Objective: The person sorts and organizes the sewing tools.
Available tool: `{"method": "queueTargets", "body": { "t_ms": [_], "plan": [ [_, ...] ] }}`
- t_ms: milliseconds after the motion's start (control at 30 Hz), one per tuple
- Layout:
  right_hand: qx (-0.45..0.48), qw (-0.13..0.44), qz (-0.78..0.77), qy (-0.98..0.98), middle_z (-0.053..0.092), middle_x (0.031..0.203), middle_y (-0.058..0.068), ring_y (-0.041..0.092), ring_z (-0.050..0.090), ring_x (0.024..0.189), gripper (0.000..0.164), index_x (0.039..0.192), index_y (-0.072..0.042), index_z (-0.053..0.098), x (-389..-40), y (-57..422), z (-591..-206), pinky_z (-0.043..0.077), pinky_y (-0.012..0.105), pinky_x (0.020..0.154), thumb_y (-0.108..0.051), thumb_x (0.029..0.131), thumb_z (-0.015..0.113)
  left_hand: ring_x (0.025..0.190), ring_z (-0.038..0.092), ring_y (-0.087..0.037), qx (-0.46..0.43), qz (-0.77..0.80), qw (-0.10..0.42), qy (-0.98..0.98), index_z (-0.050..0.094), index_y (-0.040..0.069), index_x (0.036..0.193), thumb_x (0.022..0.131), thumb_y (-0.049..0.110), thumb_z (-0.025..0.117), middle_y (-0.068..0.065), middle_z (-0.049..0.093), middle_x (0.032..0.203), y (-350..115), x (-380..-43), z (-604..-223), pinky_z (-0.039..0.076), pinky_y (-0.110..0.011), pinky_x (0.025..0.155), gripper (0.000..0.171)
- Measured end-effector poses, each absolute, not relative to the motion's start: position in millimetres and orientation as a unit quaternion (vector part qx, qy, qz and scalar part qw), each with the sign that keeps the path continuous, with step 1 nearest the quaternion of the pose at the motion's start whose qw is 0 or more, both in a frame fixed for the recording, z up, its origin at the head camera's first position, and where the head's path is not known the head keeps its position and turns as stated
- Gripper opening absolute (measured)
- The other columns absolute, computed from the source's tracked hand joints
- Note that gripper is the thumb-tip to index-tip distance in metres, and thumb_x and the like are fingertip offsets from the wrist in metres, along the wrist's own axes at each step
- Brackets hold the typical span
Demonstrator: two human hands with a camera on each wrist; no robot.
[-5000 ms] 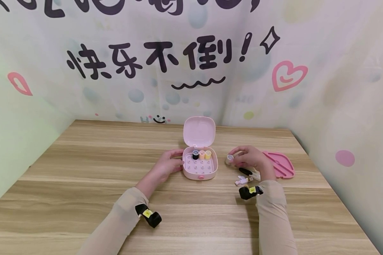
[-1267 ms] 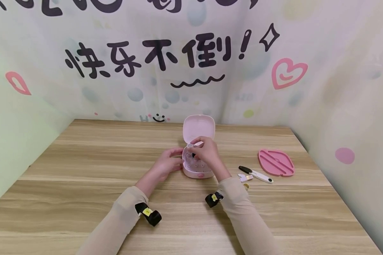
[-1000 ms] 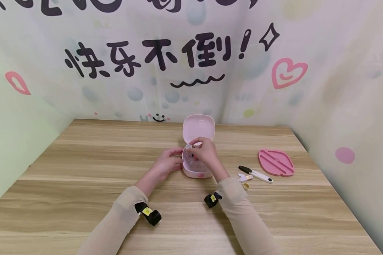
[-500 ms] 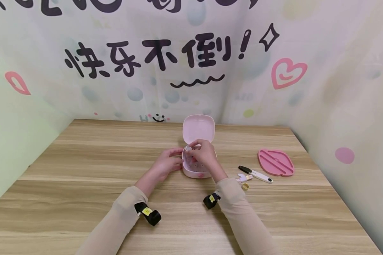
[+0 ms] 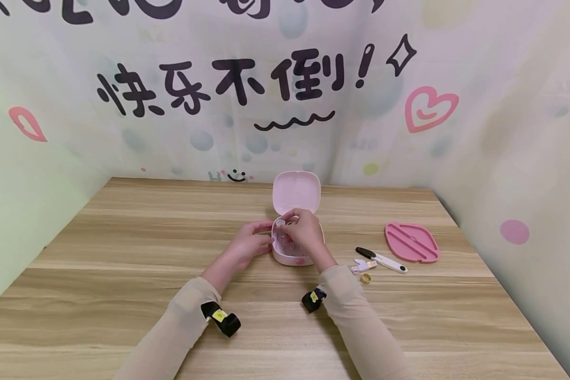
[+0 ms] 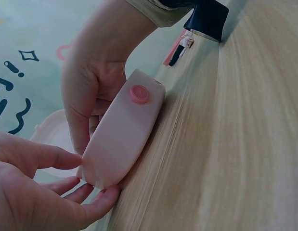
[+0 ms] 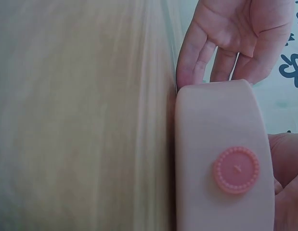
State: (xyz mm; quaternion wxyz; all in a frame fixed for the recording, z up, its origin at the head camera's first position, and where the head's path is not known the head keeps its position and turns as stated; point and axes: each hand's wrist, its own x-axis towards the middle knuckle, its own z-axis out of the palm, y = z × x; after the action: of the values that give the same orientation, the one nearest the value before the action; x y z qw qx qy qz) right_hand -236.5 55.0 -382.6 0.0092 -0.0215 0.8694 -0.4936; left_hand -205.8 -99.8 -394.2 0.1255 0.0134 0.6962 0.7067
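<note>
A small pale pink sewing box (image 5: pixel 292 260) stands on the table with its lid (image 5: pixel 296 192) raised. The fingers of my left hand (image 5: pixel 244 246) rest against the box's left side; their tips touch its wall in the left wrist view. Over the box's inside, my right hand (image 5: pixel 305 230) pinches a white thread spool (image 5: pixel 280 222) at the back left corner. Whether the spool sits on a peg cannot be told. Most of the back row is hidden behind the right hand. A round pink button catch (image 7: pixel 237 170) marks the front in the right wrist view.
To the right lie a pink slotted tray (image 5: pixel 410 243), a black and white pen-like tool (image 5: pixel 382 259), a small white piece with gold markings (image 5: pixel 363 266) and a gold ring-shaped thimble (image 5: pixel 366 278). A printed cloth (image 5: pixel 190 142) hangs behind the table.
My right hand has carried the white spool left from beside the box to its back left corner, lowering slightly in the last second. Left hand and box have stayed put.
</note>
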Motion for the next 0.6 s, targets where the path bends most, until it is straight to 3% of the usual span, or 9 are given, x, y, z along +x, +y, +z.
{"method": "queueTargets", "body": {
  "t_ms": [300, 600],
  "plan": [
    [-0.018, 0.001, -0.451, 0.892, 0.071, 0.066, 0.005, 0.007, 0.060, 0.054, 0.020, 0.103, -0.006, 0.077, -235.9, 55.3, -383.1, 0.042, 0.020, 0.053, -0.011, 0.086, 0.086, 0.131, 0.056, -0.038, 0.008, 0.708, 0.128, 0.695, 0.046, -0.016, 0.148, 0.097, -0.014, 0.050, -0.033, 0.046, 0.156, -100.4, -205.6, -394.0, 0.053, -0.048, 0.112, 0.051],
    [-0.023, -0.005, -0.430, 0.902, 0.069, 0.072, 0.002, 0.010, 0.061, 0.061, 0.019, 0.105, -0.008, 0.079, -234.5, 56.0, -382.4, 0.042, 0.021, 0.056, -0.013, 0.087, 0.085, 0.132, 0.055, -0.039, 0.008, 0.706, 0.127, 0.696, 0.047, -0.016, 0.148, 0.097, -0.014, 0.051, -0.033, 0.046, 0.156, -100.4, -205.3, -393.8, 0.052, -0.049, 0.112, 0.051]
  ]
}}
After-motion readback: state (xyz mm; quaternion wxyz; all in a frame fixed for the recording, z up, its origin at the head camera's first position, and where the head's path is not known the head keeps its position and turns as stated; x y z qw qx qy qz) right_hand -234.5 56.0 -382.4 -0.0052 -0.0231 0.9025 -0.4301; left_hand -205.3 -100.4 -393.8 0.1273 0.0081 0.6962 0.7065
